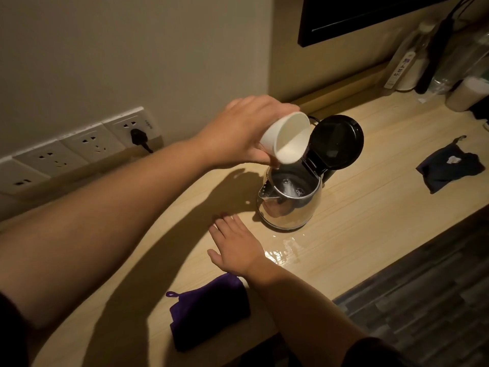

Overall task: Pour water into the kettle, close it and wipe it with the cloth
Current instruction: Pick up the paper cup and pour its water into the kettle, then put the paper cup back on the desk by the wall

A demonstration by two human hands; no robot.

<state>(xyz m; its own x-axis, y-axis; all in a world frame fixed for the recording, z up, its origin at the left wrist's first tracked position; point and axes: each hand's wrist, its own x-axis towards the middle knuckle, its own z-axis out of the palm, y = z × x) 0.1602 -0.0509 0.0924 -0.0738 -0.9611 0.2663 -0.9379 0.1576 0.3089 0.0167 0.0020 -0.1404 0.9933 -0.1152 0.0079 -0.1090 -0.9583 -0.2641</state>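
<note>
The left hand [238, 131] grips a white paper cup [287, 139], tipped steeply over the steel kettle [289, 205] at mid-counter, whose black lid [336, 141] stands open. The right hand [235, 245] lies flat and empty on the wooden counter [370, 207], just left of what looks like spilled water [284, 251]. A purple cloth [209, 311] sits near; a dark cloth [449, 168] lies far right.

The kettle [288, 205] body is polished, mirror-glossy metal with a glossy black plastic lid [336, 141], the cup [287, 137] is smooth matt white, the purple cloth [209, 309] is soft, matt fabric, and the tabletop [370, 207] is smooth light wood-grain.
</note>
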